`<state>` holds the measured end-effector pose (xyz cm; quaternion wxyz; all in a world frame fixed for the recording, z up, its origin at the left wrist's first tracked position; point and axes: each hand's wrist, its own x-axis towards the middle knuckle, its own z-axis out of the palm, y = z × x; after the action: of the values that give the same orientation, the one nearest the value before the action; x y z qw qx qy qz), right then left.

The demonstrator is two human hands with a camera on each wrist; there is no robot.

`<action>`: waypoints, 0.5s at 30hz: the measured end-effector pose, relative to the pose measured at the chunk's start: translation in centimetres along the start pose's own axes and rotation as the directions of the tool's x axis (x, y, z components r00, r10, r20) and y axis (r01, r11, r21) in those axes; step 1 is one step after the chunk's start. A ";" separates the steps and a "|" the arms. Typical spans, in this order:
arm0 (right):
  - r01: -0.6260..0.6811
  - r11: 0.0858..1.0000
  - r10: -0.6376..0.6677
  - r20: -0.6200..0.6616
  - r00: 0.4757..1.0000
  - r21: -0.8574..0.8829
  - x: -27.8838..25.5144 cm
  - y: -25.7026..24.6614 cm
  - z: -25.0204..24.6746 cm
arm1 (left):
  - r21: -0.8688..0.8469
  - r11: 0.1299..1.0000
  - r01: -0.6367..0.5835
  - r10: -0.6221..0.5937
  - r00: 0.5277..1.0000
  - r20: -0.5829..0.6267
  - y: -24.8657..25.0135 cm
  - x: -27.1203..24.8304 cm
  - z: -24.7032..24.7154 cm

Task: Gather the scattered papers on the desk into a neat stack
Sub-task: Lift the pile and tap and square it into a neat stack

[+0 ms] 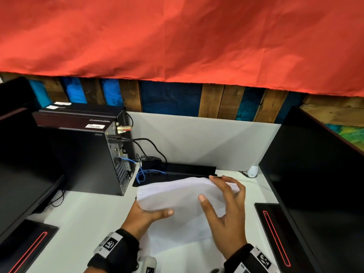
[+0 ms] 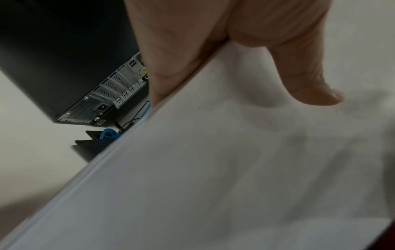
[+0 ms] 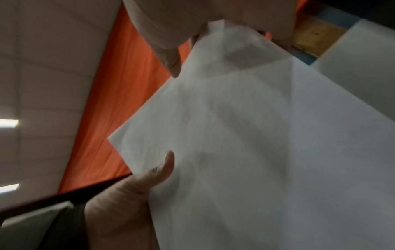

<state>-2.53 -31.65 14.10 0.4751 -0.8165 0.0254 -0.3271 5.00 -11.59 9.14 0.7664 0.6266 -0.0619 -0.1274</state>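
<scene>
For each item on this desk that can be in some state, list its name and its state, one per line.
Papers: gathered in one bundle, lifted off the desk, held by both hands.
Left hand: grips the bundle's left edge, thumb on top.
Right hand: holds the bundle's right edge.
Computer tower: upright, cables plugged in.
Blue cable: looped loosely on the desk.

Right hand (image 3: 213, 20) pinches white paper stack (image 3: 245, 143) top corner (orange cloth (image 3: 111, 101) behind).

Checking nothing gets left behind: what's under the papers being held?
Under the papers, white desk shows, perhaps one more sheet. Both hands, left and right, hold them; anything directly beneath is covered.
</scene>
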 end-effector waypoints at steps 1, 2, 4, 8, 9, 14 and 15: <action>-0.002 1.000 0.002 0.001 1.000 -0.006 0.0 0.1 0.0 | -0.005 1.000 0.001 -0.001 1.000 -0.001 0.0 0.0 0.0; -0.028 1.000 0.028 -0.020 0.999 0.001 0.1 0.2 -0.1 | -0.010 1.000 0.005 -0.004 1.000 0.016 0.1 0.0 0.2; -0.079 0.997 0.080 -0.068 0.995 0.008 0.2 0.2 -0.1 | -0.016 1.000 0.007 -0.006 0.999 0.048 0.2 -0.2 0.4; -0.030 1.000 0.030 0.013 0.999 -0.005 0.0 -0.1 0.1 | -0.020 1.000 -0.005 0.004 1.000 -0.031 0.0 0.0 0.4; -0.061 0.998 0.061 0.001 0.998 0.034 0.2 0.0 0.1 | -0.029 1.000 -0.001 0.000 0.999 -0.035 -0.1 0.1 0.5; -0.211 0.951 0.224 -0.036 0.974 0.224 0.6 0.2 0.1 | -0.039 0.999 -0.013 0.012 0.999 -0.040 0.2 -0.3 0.7; -0.238 0.938 0.259 -0.052 0.964 0.252 0.4 0.2 0.2 | -0.046 0.999 -0.018 0.016 0.999 -0.040 0.2 -0.3 0.8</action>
<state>-2.05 -31.81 14.08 0.6079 -0.7276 0.1080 -0.2990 4.54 -12.24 9.49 0.7827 0.6106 -0.0492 -0.1097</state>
